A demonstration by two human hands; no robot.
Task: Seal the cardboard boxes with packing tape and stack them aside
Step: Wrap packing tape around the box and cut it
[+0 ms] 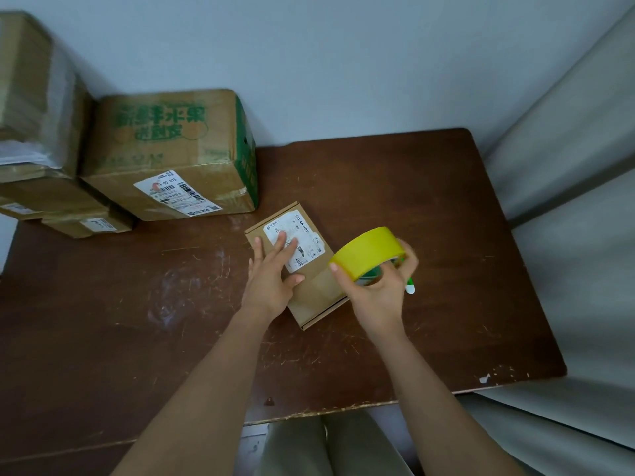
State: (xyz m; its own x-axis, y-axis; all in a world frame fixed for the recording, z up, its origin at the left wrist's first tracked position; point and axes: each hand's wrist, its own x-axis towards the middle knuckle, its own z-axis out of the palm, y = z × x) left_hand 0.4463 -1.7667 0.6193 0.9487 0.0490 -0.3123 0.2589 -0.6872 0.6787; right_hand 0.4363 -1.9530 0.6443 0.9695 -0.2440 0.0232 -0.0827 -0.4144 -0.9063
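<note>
Fingers of our left hand (271, 269) lie flat and straight on top of the small cardboard box (299, 266), pressing it to the table with the fingertips on its white shipping label (295, 240) and the thumb out toward the box's middle. Our right hand (381, 286) grasps the roll of yellow packing tape (369, 252), fingers curled round its rim and through its core, tilted up just over the box's right edge. A paler band seems to run across the near half of the lid; we cannot tell whether that is tape already laid or only a flap. A green-and-white pen-like object (409, 286) peeks out from behind the right hand; whether it is held or lying on the table we cannot tell. Both forearms reach forward from the near edge of the worn brown table (446, 235), the right wrist bent inward toward the box. We judge the sealing of this box barely begun, with stacking yet to come. Farther off, at the table's back left, stands a large fruit carton (171, 156) with green print and tape on its seams, and beside it a pile of taped boxes (37, 132), apparently finished and set aside.
</note>
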